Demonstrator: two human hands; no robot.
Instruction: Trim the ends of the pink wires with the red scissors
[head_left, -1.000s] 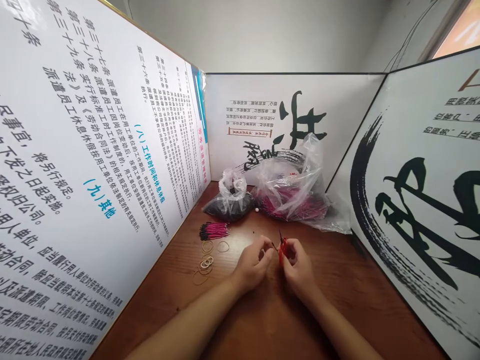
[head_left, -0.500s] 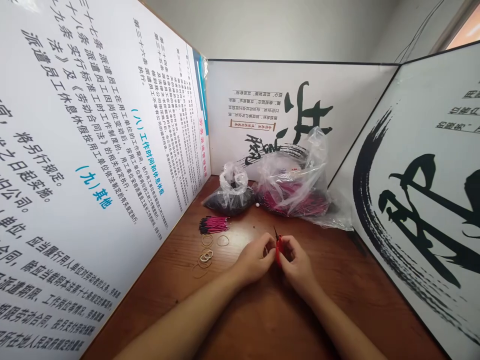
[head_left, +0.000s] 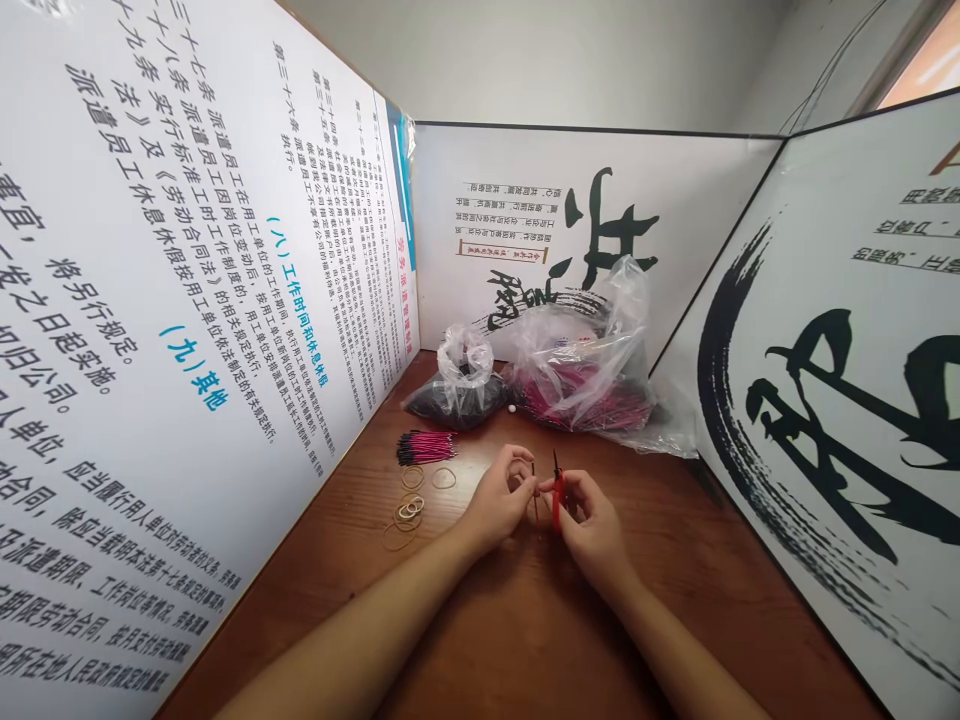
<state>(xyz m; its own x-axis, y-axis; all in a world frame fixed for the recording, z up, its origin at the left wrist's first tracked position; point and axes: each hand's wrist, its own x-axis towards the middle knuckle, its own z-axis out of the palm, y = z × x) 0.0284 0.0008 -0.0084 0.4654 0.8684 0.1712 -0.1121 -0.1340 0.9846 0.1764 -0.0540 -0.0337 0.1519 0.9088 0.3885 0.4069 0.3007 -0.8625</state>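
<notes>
While raised — left fingers (head_left: 519,478) pinching dark stick (head_left: 534,488), right fingers (head_left: 576,497) clamped on red tool (head_left: 556,505)

And there's the slim red piece (head_left: 557,503), pinched upright in the right hand (head_left: 592,530), a fine black tip (head_left: 556,462) poking up from its top! Just beside it, the left hand (head_left: 499,497) has a thin dark stick (head_left: 534,490) standing nearly upright in its fingers, only a narrow gap between the two pieces.
</notes>
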